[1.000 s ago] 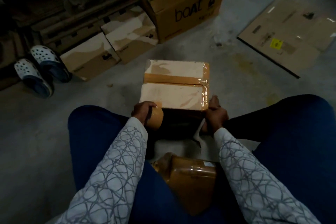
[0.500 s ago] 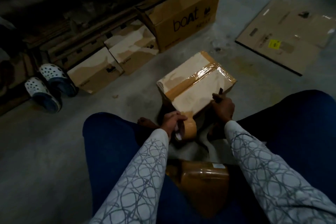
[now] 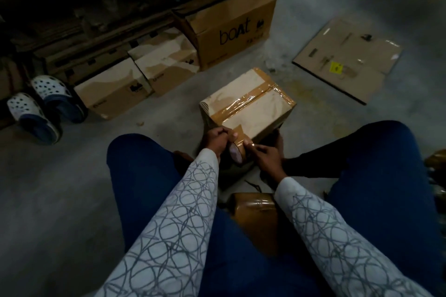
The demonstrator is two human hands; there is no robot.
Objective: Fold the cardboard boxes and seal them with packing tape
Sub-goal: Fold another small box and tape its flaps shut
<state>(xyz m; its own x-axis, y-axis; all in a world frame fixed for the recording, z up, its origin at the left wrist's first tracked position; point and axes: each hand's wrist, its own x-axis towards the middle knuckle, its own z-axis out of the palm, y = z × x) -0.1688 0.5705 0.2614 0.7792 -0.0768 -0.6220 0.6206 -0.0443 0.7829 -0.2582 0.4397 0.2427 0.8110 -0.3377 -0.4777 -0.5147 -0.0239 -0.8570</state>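
Taped box (image 3: 248, 108) is set on floor (image 3: 72, 188), between the knees, at 12 o'clock from both hands. Tape roll (image 3: 237, 155) is gripped by left hand (image 3: 217, 138) at the box's near corner. Its outer tape layer is pinched by right hand (image 3: 265, 155). 1 flattened carton (image 3: 347, 60) is noted at 2 o'clock.

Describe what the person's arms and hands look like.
The left sleeve and right sleeve are long, pale fabric printed with dark overlapping circles, reaching the wrists. The left hand and right hand are bare: no gloves, watch or rings visible.
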